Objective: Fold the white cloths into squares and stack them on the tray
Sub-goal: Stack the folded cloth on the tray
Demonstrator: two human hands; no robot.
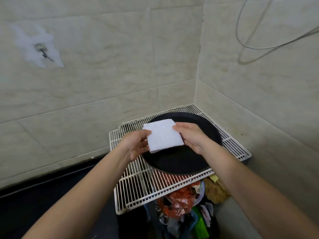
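A white cloth, folded into a thick square, hangs above the left part of a round black tray. My left hand holds its left edge, thumb on top and fingers underneath. My right hand grips its right edge from the other side. The tray's visible surface has nothing lying on it.
The tray sits on a white wire rack pushed into the corner of two tiled walls. Below the rack's front is a heap of coloured wrappers and rubbish. A dark counter runs along the left. Cables hang on the right wall.
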